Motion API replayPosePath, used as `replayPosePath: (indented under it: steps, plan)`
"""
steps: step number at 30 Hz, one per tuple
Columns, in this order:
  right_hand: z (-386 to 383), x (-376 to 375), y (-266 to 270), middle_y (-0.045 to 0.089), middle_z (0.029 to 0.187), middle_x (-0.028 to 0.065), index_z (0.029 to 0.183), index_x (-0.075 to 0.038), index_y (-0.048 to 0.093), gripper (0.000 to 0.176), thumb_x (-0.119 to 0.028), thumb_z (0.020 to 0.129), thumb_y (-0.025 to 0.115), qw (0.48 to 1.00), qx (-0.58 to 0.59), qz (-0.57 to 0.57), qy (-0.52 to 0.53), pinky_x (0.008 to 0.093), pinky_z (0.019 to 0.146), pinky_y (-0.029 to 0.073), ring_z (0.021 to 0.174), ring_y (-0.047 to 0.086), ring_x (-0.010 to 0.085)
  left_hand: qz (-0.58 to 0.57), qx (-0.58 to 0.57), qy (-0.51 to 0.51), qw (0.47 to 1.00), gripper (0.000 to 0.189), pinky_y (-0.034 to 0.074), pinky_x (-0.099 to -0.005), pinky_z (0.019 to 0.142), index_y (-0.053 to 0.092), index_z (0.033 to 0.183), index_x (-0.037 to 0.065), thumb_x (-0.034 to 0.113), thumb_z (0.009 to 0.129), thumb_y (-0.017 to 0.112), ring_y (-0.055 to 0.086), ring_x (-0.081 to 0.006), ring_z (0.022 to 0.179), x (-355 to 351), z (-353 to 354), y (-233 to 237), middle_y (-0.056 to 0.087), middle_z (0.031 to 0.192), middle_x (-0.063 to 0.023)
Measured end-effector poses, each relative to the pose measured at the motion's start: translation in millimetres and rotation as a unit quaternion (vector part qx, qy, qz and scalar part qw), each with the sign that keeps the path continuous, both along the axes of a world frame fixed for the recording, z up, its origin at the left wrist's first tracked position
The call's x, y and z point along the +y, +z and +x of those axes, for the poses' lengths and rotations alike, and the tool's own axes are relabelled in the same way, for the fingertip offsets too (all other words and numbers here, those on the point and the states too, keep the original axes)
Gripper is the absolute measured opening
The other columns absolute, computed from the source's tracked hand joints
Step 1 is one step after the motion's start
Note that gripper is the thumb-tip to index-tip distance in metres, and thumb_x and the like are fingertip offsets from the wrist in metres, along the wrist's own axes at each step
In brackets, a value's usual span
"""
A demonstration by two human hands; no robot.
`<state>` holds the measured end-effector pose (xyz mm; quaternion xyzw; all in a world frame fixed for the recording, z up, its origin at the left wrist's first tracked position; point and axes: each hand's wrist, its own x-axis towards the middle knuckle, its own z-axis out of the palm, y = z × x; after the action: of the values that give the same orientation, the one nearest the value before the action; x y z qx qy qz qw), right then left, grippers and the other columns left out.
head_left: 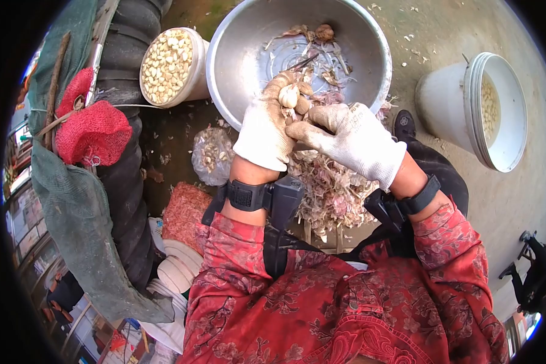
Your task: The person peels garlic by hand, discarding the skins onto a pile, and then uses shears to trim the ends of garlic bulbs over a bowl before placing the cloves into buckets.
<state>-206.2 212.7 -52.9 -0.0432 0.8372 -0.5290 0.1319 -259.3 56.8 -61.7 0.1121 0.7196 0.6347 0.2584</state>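
Worn on the head, one camera is looking forward and steeply down, facing the left hand point(267, 130), right hand point(361, 138) and basin point(239, 57) from close above.

Bare floor point(409, 48) forms a lane for my right hand point(357, 141), between the metal basin point(367, 60) and the white bucket point(441, 102). The clove-filled bucket point(168, 68), just beside the basin, obstructs my left; the heap of husks point(330, 188) limits downward room.

The grey floor point(503, 30) carries a metal basin point(233, 57), a white bucket point(198, 67), another bucket point(440, 103) and scattered skins point(423, 59).
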Motion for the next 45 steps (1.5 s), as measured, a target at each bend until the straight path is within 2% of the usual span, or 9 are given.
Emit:
replayPosePath:
  steps: [2,8,16,18,20,21,23,36,45]
  plan:
    - [-2,4,-2,0.067,0.081,0.0155,0.101,-0.009,0.069,0.032,-0.038,0.09,0.059,0.994,-0.049,-0.092,-0.02,0.0374,0.069,0.05,0.076,0.065,0.0313,0.188,-0.219,0.116,0.95,0.016,0.041,-0.0183,0.055,0.057,0.096,0.007,0.022,0.095,0.055,0.05,-0.0055,0.067,-3,-5,-11,0.057,0.08,0.0017]
    - [-21,8,0,0.066,0.088,0.0211,0.1,-0.005,0.068,0.034,-0.037,0.09,0.06,0.994,-0.104,-0.018,-0.04,0.0398,0.073,0.05,0.083,0.065,0.035,0.102,-0.169,0.304,0.932,0.035,0.034,-0.0157,0.04,0.063,0.089,0.001,0.03,0.1,0.046,0.044,-0.0045,0.045,13,-15,8,0.053,0.06,0.0039]
    - [-37,-7,-30,0.064,0.088,0.0289,0.099,0.002,0.06,0.045,-0.041,0.092,0.053,0.981,-0.1,0.09,-0.139,0.0447,0.077,0.049,0.088,0.063,0.0408,0.138,-0.25,0.315,0.905,0.013,0.039,-0.0154,0.049,0.06,0.093,0.007,0.019,0.096,0.056,0.048,-0.0037,0.059,-2,-23,4,0.057,0.077,0.0008]
    - [-40,-10,-45,0.065,0.082,0.025,0.098,0.001,0.06,0.042,-0.04,0.092,0.054,0.936,0.184,0.213,-0.213,0.0463,0.074,0.049,0.082,0.063,0.0403,0.146,-0.229,0.316,0.909,0.017,0.037,-0.0148,0.046,0.06,0.09,0.008,0.022,0.098,0.054,0.047,-0.0034,0.055,-1,-24,4,0.056,0.073,0.001]
    - [-41,-8,-47,0.064,0.075,0.0189,0.097,0.0,0.061,0.041,-0.04,0.092,0.056,0.911,0.273,0.223,-0.213,0.044,0.068,0.05,0.072,0.063,0.0361,0.142,-0.229,0.318,0.909,0.017,0.036,-0.0156,0.046,0.059,0.088,0.008,0.023,0.097,0.055,0.047,-0.0044,0.054,0,-24,9,0.055,0.071,0.0012]
    - [-42,-11,-30,0.063,0.073,0.0152,0.096,-0.001,0.062,0.041,-0.041,0.093,0.056,0.967,0.105,0.059,-0.223,0.0405,0.066,0.05,0.067,0.061,0.0312,0.143,-0.229,0.319,0.909,0.017,0.036,-0.0156,0.046,0.059,0.088,0.008,0.023,0.097,0.055,0.047,-0.0044,0.054,0,-25,7,0.055,0.071,0.0012]
    - [-45,-13,-8,0.058,0.071,0.0044,0.094,-0.002,0.061,0.043,-0.044,0.094,0.055,0.942,-0.19,-0.194,-0.196,0.0266,0.055,0.046,0.059,0.055,0.0133,0.099,-0.194,0.299,0.929,0.024,0.032,-0.0187,0.042,0.056,0.079,0.011,0.029,0.096,0.055,0.043,-0.0054,0.047,-1,-25,0,0.056,0.066,0.0007]
    - [-40,1,-14,0.058,0.078,-0.0009,0.108,-0.005,0.056,0.035,-0.038,0.098,0.05,0.88,-0.209,-0.398,-0.152,0.017,0.051,0.039,0.059,0.05,0.0037,0.059,-0.125,0.071,0.988,0.039,0.044,-0.0249,0.076,0.053,0.125,-0.003,0.016,0.092,0.059,0.054,-0.0102,0.078,4,-19,29,0.06,0.093,-0.0045]
    - [-37,-4,-17,0.051,0.067,-0.0007,0.099,-0.007,0.054,0.025,-0.031,0.098,0.047,0.842,-0.197,-0.457,-0.208,0.0201,0.043,0.036,0.052,0.045,0.0054,0.077,-0.128,0.078,0.986,0.035,0.047,-0.0256,0.075,0.054,0.123,-0.002,0.013,0.092,0.06,0.055,-0.0104,0.079,11,-11,15,0.061,0.093,-0.0048]
